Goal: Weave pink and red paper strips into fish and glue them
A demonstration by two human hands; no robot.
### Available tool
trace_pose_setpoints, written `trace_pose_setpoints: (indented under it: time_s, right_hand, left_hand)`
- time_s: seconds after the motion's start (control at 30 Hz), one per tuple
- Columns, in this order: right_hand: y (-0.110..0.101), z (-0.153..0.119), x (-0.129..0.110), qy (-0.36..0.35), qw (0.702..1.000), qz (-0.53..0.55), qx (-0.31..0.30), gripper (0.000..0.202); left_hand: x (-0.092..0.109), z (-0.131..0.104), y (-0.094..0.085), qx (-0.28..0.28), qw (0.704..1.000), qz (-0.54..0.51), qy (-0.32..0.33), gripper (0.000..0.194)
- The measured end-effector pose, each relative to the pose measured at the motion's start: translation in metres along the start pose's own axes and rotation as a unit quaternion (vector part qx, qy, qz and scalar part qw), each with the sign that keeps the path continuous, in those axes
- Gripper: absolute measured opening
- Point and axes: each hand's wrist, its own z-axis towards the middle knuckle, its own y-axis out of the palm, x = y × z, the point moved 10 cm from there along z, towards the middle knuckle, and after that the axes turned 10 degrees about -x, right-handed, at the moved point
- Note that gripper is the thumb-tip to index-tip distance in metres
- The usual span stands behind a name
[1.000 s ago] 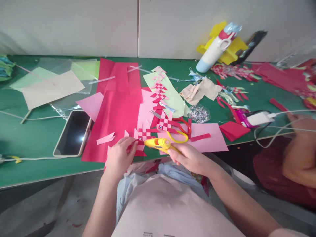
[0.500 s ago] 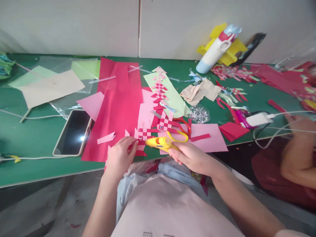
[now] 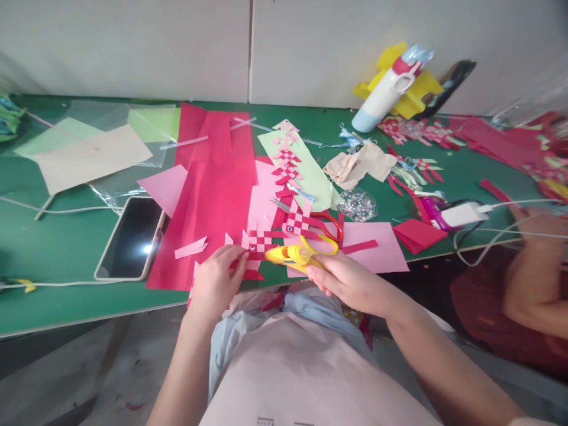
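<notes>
A woven paper fish (image 3: 261, 241) in pink and red, with a stick-on eye, lies at the table's front edge. My left hand (image 3: 217, 275) pinches its left side between thumb and fingertips. In my right hand (image 3: 348, 279) is a yellow hot glue gun (image 3: 290, 255), its nozzle pointing left, close beside the fish. Whether the nozzle touches the paper I cannot tell. Just behind lies a second woven fish (image 3: 296, 226), partly over scissors (image 3: 333, 223) with red and yellow handles. A cut pink paper strip (image 3: 190, 248) rests left of my left hand.
Red paper sheets (image 3: 208, 201) and a phone (image 3: 130, 239) lie to the left. More woven fish (image 3: 287, 163) line a pale green sheet (image 3: 317, 186). A bag of stick-on eyes (image 3: 357, 205), a bottle (image 3: 386, 97) and a white charger (image 3: 465, 214) stand right, near another person's arm (image 3: 532, 266).
The glue gun and my right hand have shifted slightly right, away from the fish, and the gun has turned a little. My left hand has stayed in place on the fish.
</notes>
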Motion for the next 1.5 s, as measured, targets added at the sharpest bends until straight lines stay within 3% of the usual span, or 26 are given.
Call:
trace_pose_setpoints:
  time_s: [0.2,0.33,0.5,0.63,0.9,1.1,1.5]
  right_hand:
    - [0.006,0.009,-0.009,-0.032,0.999,0.008,0.006,0.044]
    - [0.003,0.010,0.005,-0.014,0.995,0.094,0.016,0.045]
    - [-0.007,0.001,0.014,-0.056,0.976,0.209,0.015,0.050]
    - [-0.005,-0.001,0.017,-0.064,0.968,0.242,0.013,0.050]
    - [0.012,0.009,0.014,-0.024,0.987,0.157,0.005,0.046]
    - [0.006,0.009,-0.005,-0.026,0.999,0.042,0.015,0.047]
    - [0.001,0.011,-0.015,-0.006,1.000,-0.016,0.022,0.048]
  left_hand:
    - [0.000,0.000,0.001,-0.004,1.000,0.005,-0.004,0.021]
    - [0.000,0.000,0.000,-0.005,1.000,0.000,-0.005,0.023]
    - [0.002,0.000,0.000,-0.003,1.000,0.011,-0.001,0.025]
    - [0.003,0.001,0.000,-0.002,1.000,0.018,-0.003,0.024]
    - [0.003,0.000,0.001,-0.004,1.000,0.008,0.000,0.024]
    - [0.002,-0.001,0.000,-0.006,1.000,0.000,-0.005,0.023]
    - [-0.001,-0.001,0.002,-0.004,1.000,-0.012,-0.010,0.023]
